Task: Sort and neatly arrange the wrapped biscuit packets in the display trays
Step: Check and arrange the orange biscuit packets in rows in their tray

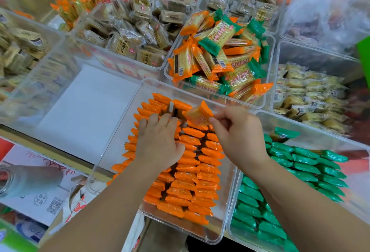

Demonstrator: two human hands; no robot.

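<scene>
Nearest, rows of orange packets in the near tray are pressed by the flat-fingered left hand. One loose orange packet is pinched by the right hand at the rows' far end. Green packets are ranked at right. Sorting seems well advanced, but a mixed heap is left beyond.

The white bench in front of me carries clear plastic trays set close side by side. Nearest me sit the tray of orange packets and, just to its right, the tray of green packets. Behind them stand a tray of mixed orange and green packets, a tray of brown packets and a tray of pale yellow packets.
</scene>
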